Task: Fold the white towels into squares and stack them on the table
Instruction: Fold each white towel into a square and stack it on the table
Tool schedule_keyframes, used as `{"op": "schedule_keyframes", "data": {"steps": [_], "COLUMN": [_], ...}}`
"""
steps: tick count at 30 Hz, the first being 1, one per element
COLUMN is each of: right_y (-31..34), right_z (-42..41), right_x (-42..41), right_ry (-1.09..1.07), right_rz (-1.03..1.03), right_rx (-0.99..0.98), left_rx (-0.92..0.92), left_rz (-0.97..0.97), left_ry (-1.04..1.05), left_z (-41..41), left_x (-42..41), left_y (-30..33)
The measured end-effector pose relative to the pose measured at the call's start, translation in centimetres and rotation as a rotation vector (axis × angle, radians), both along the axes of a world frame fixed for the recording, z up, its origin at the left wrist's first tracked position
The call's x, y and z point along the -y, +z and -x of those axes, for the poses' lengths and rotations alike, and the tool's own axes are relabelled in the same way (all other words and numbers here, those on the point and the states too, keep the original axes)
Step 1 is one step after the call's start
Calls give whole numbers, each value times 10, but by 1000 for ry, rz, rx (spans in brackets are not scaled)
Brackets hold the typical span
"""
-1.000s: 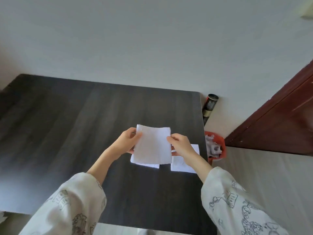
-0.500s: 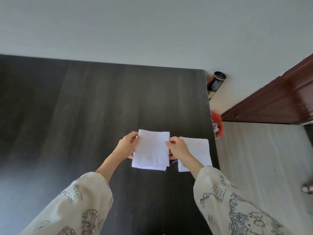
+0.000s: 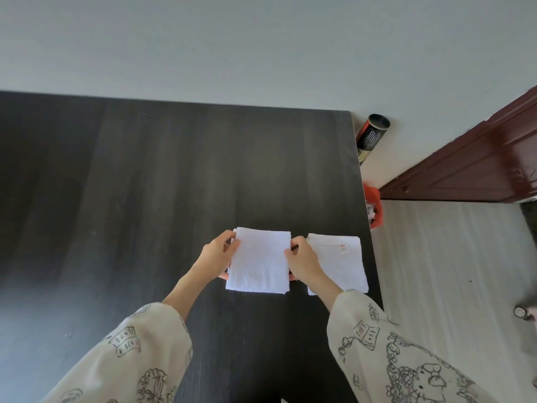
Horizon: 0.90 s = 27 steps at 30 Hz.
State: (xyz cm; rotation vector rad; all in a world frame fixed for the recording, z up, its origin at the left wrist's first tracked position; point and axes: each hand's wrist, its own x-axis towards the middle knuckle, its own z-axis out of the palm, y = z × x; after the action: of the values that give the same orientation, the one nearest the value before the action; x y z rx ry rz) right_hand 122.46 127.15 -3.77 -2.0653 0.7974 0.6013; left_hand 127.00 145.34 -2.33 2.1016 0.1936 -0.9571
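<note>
Head view: a folded white towel (image 3: pixel 258 261) held square over the dark bench (image 3: pixel 145 184).
The left hand (image 3: pixel 216 257) and right hand (image 3: pixel 303 261) each pinch a side edge, grip closed on cloth. Folding looks finished; next, likely carry it right onto the folded stack (image 3: pixel 338 264) just beside, edges aligned.

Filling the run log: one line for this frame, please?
stage: folding | left hand: grips folded towel left edge | right hand: grips right edge | stack: on table, right of held towel
</note>
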Motion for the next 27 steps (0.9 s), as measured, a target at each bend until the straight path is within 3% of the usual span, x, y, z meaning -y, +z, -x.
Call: {"op": "schedule_keyframes", "data": {"steps": [11,15,19,27], "right_y": [-4,11,45,139], "right_z": [3,10,24,143], "right_x": [2,10,30,126], "right_ry": [99,55,-18,-349], "right_rz": [44,13,-16,-139], "right_rx": [-40,-39,64,423], "left_rx": [70,309,532,653], "left_rz": [-111,-209,-102,176], "left_ry": [47,48,-91,-464], "left_z": [4,7,9,88], "left_x": [-6,-4,27,164], "left_y": [-12,1,39,127]}}
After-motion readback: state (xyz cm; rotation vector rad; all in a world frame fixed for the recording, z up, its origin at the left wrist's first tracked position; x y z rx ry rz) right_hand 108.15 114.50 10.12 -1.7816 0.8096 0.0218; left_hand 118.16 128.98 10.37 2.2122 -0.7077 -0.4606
